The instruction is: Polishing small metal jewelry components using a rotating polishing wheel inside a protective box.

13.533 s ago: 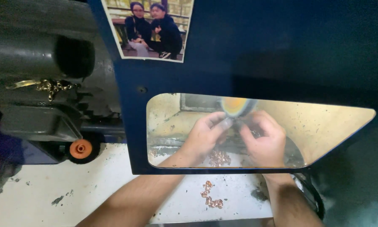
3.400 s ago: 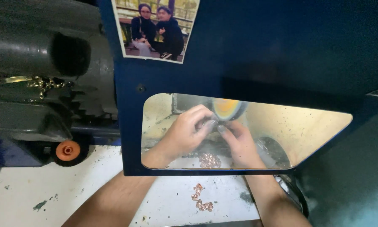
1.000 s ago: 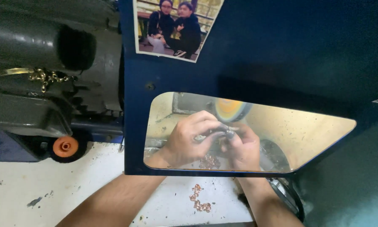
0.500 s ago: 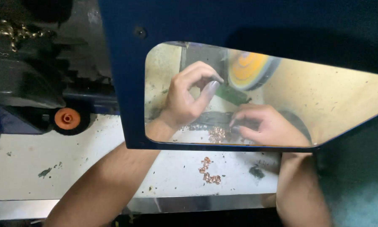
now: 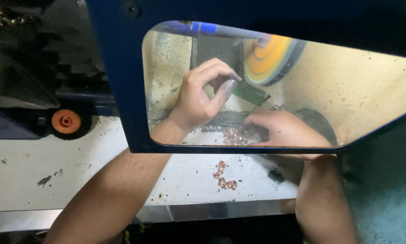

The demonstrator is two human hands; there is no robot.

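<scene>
Both hands are behind the clear window of a blue guard [image 5: 121, 90]. My left hand [image 5: 200, 97] is raised beside the yellow buffing wheel [image 5: 268, 56], its darkened fingertips pinched together close to a green bar [image 5: 250, 93]. Whether something small sits in the pinch is too fine to see. My right hand [image 5: 282, 129] lies low on the bench, knuckles up, with its fingers at a pile of small copper-coloured pieces [image 5: 233, 135]. What those fingers hold is hidden. A second small cluster of copper pieces [image 5: 224, 175] lies on the white bench in front of the guard.
The white bench top [image 5: 54, 176] is stained and ends in a metal front edge [image 5: 189, 212]. An orange knob [image 5: 66, 121] and dark machine parts [image 5: 27, 68] stand at the left. A dark round opening [image 5: 320, 124] sits behind my right hand.
The view has tilted down and closer. My right hand has dropped from the wheel to the pile on the bench. My left hand stays up by the wheel.
</scene>
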